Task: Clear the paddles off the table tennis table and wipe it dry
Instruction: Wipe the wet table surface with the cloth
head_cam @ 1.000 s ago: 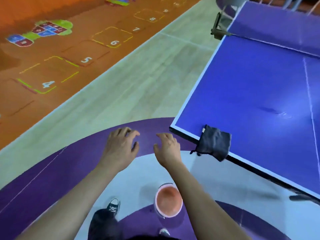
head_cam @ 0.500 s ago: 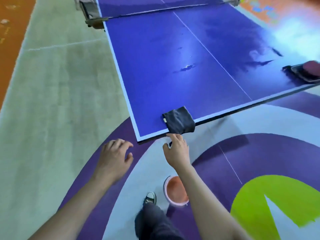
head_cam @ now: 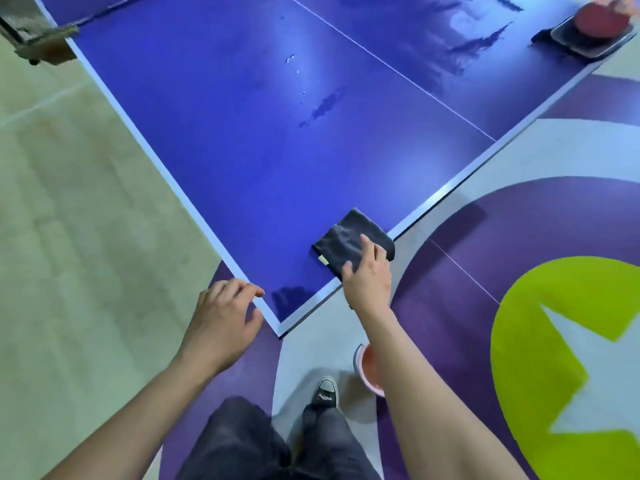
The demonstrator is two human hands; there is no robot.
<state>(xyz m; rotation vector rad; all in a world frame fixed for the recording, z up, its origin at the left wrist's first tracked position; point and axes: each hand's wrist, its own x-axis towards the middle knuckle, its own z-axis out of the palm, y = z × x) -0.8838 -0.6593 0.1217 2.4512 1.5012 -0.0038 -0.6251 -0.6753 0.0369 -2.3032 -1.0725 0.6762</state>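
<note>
The blue table tennis table (head_cam: 242,150) fills the upper middle, its near corner pointing at me. A folded dark grey cloth (head_cam: 341,239) lies on the near edge, partly overhanging it. My right hand (head_cam: 367,275) lies on the cloth's near side, fingers laid over the top and thumb at its left edge. My left hand (head_cam: 225,317) hovers just left of the table corner, fingers loosely curled, holding nothing. A red paddle (head_cam: 602,20) rests on a dark tray (head_cam: 585,48) at the far right corner. Wet streaks (head_cam: 325,105) and droplets show on the surface.
A pink bucket (head_cam: 369,372) stands on the floor under my right forearm, beside my shoe (head_cam: 323,393). The net post (head_cam: 38,39) juts out at the top left. The floor has purple, white and green markings on the right and pale boards on the left.
The view swung right and closer to the table. My right hand went forward from just below the edge onto the cloth. My left hand came up beside the corner.
</note>
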